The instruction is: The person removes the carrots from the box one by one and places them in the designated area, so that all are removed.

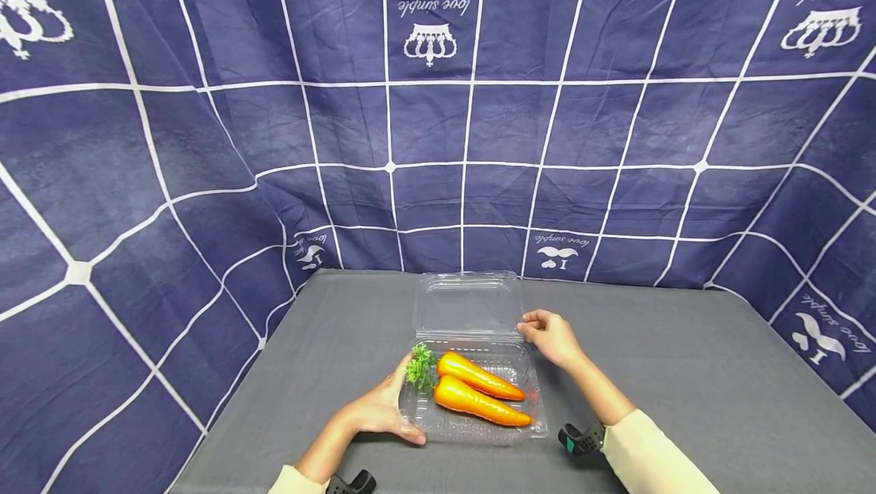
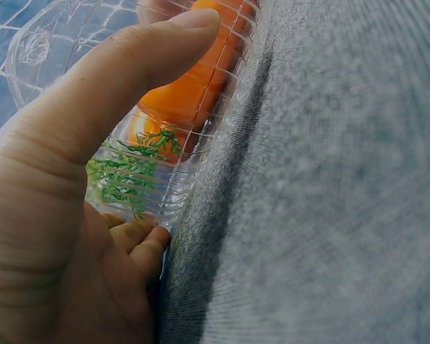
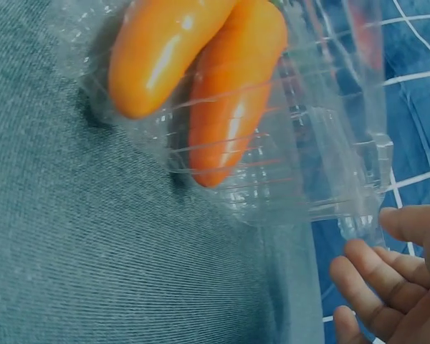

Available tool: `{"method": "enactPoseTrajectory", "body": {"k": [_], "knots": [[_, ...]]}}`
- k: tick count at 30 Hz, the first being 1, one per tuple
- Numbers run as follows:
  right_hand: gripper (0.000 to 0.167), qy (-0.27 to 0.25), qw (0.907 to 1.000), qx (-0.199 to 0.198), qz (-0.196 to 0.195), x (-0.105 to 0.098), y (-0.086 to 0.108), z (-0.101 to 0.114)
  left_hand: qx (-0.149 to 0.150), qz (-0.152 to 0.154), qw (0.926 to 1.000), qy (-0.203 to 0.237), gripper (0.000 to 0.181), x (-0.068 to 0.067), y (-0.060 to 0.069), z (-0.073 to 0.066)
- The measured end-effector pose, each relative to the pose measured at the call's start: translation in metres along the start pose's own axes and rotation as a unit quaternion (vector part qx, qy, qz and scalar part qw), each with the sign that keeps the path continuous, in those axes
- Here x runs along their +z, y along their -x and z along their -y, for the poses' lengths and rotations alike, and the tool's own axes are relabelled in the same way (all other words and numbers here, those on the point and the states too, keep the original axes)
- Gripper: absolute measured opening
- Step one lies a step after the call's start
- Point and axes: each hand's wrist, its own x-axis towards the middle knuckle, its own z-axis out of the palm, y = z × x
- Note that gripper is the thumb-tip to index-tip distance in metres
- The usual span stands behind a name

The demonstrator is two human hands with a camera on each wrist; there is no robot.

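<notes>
A clear plastic clamshell container (image 1: pixel 472 433) lies on the grey tabletop with its lid (image 1: pixel 468 304) folded back, away from me. Two orange carrots (image 1: pixel 482 401) lie side by side in the base, green leafy tops (image 1: pixel 420 367) at the left end. My left hand (image 1: pixel 383 406) grips the base's left side, its thumb along the front wall and its fingers partly hidden behind the left wall. At the lid's right edge near the hinge, my right hand (image 1: pixel 553 338) pinches the plastic between thumb and fingertips; the right wrist view shows this hand (image 3: pixel 401 279) at the lid's corner.
Grey cloth (image 1: pixel 684 372) covers the table. A navy curtain with white grid lines (image 1: pixel 520 121) hangs behind the table and along both sides. Black bands (image 1: pixel 582 439) sit on both wrists, below cream sleeves (image 1: pixel 650 452).
</notes>
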Motion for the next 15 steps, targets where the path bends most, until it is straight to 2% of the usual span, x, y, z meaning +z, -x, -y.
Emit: {"method": "enactPoseTrajectory", "body": {"k": [3, 9, 15], "knots": [[0.021, 0.009, 0.9998, 0.019, -0.003, 0.0019, -0.0005, 0.0006, 0.002, -0.001, 1.0000, -0.003, 0.137, 0.0002, -0.0004, 0.0009], [0.021, 0.010, 0.9995, 0.031, 0.001, 0.0032, 0.0015, -0.0008, 0.003, -0.002, 1.0000, -0.006, 0.137, 0.0008, -0.0012, 0.0023], [0.027, -0.015, 0.9998, -0.002, 0.010, 0.0027, 0.0064, -0.0054, 0.005, 0.002, 0.9999, -0.012, 0.138, 0.0003, -0.0008, 0.0026]]}}
